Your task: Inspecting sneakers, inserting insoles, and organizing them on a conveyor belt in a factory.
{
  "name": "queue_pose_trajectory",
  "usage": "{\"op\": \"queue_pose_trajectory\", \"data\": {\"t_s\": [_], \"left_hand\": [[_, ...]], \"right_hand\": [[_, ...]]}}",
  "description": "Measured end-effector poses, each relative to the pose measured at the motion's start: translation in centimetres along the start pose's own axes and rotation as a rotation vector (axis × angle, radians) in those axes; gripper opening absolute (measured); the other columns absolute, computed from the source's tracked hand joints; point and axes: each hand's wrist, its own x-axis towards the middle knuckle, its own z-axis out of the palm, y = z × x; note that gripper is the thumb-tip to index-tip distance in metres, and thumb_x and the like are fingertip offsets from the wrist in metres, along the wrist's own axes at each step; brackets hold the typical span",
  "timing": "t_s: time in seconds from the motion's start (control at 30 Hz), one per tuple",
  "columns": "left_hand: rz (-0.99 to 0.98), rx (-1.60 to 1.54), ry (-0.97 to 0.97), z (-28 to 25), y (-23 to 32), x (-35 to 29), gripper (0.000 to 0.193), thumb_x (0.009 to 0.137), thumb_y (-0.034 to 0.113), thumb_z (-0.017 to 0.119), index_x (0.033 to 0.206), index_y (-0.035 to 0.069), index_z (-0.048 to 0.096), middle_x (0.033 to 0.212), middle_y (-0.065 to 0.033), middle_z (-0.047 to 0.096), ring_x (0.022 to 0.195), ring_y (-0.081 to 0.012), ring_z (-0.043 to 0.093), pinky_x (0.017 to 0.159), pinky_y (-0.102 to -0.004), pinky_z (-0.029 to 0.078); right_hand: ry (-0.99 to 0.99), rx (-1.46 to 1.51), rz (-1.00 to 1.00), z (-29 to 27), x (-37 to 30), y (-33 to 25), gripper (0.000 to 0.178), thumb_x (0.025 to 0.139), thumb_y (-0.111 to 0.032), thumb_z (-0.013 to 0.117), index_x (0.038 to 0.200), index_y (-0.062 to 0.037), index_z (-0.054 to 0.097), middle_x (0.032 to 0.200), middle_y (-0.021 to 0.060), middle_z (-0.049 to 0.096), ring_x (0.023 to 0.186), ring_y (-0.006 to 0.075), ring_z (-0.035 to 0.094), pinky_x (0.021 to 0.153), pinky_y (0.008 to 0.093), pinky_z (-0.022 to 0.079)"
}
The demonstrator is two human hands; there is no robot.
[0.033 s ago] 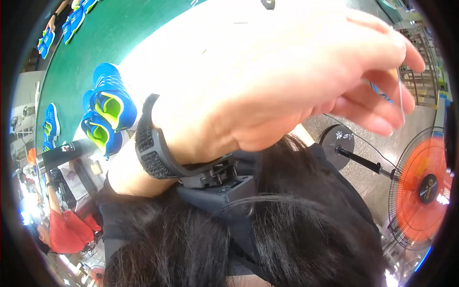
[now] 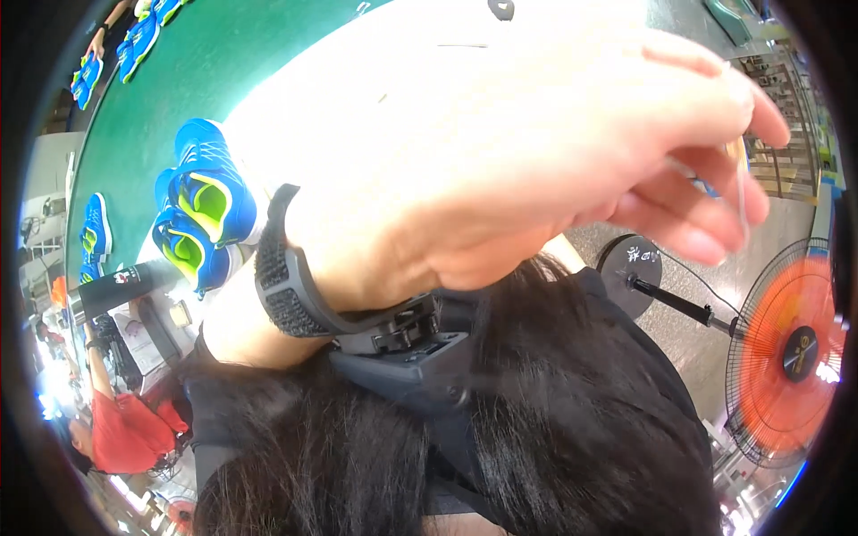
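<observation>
My left hand (image 2: 590, 134) reaches across the view toward the right, its back pale with glare. A black strap (image 2: 284, 277) circles the wrist, with a dark device (image 2: 402, 353) below it. The fingers are bent, and a thin white thread (image 2: 744, 192) hangs at them; where it is pinched is partly hidden. A small blue patch (image 2: 706, 188) shows between the fingers, too little to name. A strip of skin (image 2: 561, 253) shows under the hand, perhaps my right forearm; my right hand itself is hidden. Blue sports shoes (image 2: 210, 192) with lime linings stand left of the wrist.
More blue shoes (image 2: 96, 228) lie along the green table (image 2: 241, 45) at the left and far left. A person in red (image 2: 134, 433) is at lower left. An orange floor fan (image 2: 795, 348) and its round base (image 2: 630, 268) stand at the right. A small dark piece (image 2: 502, 9) lies far off.
My left hand's fingers have shifted slightly left and down, with the white thread moving along. The shoes and the fan stay where they were.
</observation>
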Motion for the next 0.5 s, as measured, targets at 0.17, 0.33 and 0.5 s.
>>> {"op": "queue_pose_trajectory", "data": {"t_s": [0.17, 0.33, 0.5], "left_hand": [[0.030, -0.038, 0.015, -1.8, -2.2, -0.2, 0.042, 0.097, 0.041, 0.055, 0.118, 0.006, 0.065, 0.102, -0.0084, 0.069, 0.092, -0.0155, 0.067, 0.084, -0.0267, 0.052], [-0.049, 0.123, 0.280, -5.6, -7.2, 0.2, 0.040, 0.096, 0.039, 0.057, 0.113, 0.005, 0.069, 0.102, -0.0085, 0.070, 0.093, -0.0149, 0.066, 0.083, -0.0267, 0.052], [-0.261, 0.327, 0.180, -7.8, -12.3, -0.3, 0.032, 0.094, 0.031, 0.061, 0.105, 0.003, 0.071, 0.094, -0.0054, 0.071, 0.086, -0.0106, 0.064, 0.080, -0.0262, 0.050]], "right_hand": [[0.083, 0.227, -0.069, -1.9, -0.5, -1.8, 0.022, 0.098, -0.011, 0.043, 0.114, 0.0027, 0.037, 0.103, 0.0205, 0.054, 0.076, 0.0266, 0.061, 0.067, 0.0358, 0.055], [-0.079, 0.484, -0.306, -5.4, -3.7, -8.9, 0.014, 0.095, -0.002, 0.044, 0.108, 0.0017, 0.046, 0.094, 0.0145, 0.061, 0.070, 0.0214, 0.064, 0.061, 0.0298, 0.055], [-0.402, 0.211, -0.650, -3.4, -15.1, -16.3, 0.027, 0.093, 0.000, 0.050, 0.117, -0.0120, 0.054, 0.107, 0.0080, 0.062, 0.075, 0.0130, 0.056, 0.053, 0.0237, 0.043]]}}
